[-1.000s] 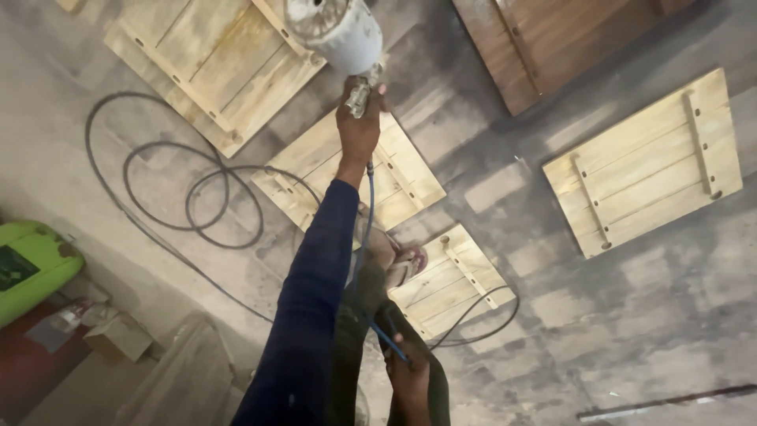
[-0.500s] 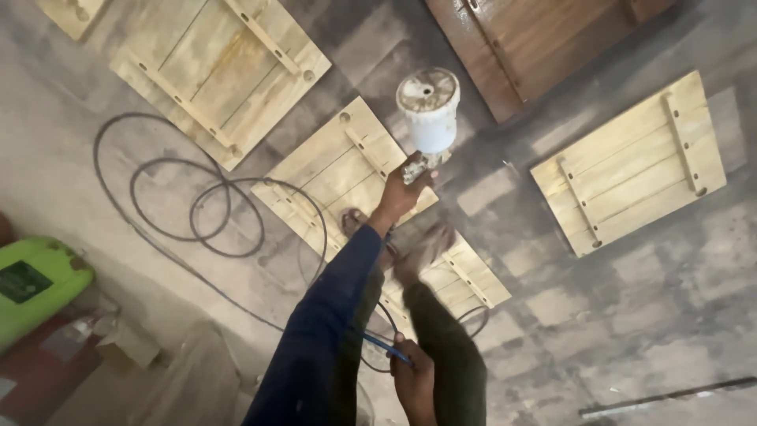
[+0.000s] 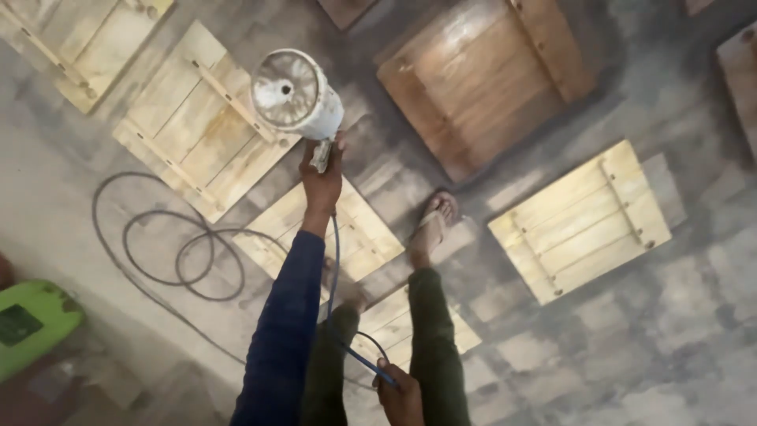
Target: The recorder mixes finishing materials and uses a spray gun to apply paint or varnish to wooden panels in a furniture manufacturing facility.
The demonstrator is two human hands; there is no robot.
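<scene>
We're standing on the floor (image 3: 694, 331) looking straight down at our own legs, and it's wooden panels all around. Our left hand (image 3: 321, 183) is stretched out in front at the end of a dark blue sleeve (image 3: 288, 315), with its fingers (image 3: 337, 155) clamped around the grip of a spray gun (image 3: 303, 102). The gun's white cup sits right above the knuckles, lid facing up at us, so the fingers are wrapped just under the cup and the cup pokes out past them toward the top of the view. It hangs over the edge of a pale slatted panel (image 3: 197, 134).

A blue hose (image 3: 334, 268) runs from the bottom of the gun down along the forearm to our right hand (image 3: 400, 394), low at the bottom edge. That hand's fingers are closed on the hose, pinching it near the thigh.

A sandalled foot (image 3: 434, 225) is planted between another pale panel (image 3: 339, 233) and a light one off to the right (image 3: 579, 221). One more small panel (image 3: 394, 319) lies between our legs. Up top there's a darker brown panel (image 3: 481, 79). A dark cable (image 3: 165, 252) loops in coils on the floor to the left, and a bright green thing (image 3: 31, 323) sits at the left edge; can't tell what it is.
</scene>
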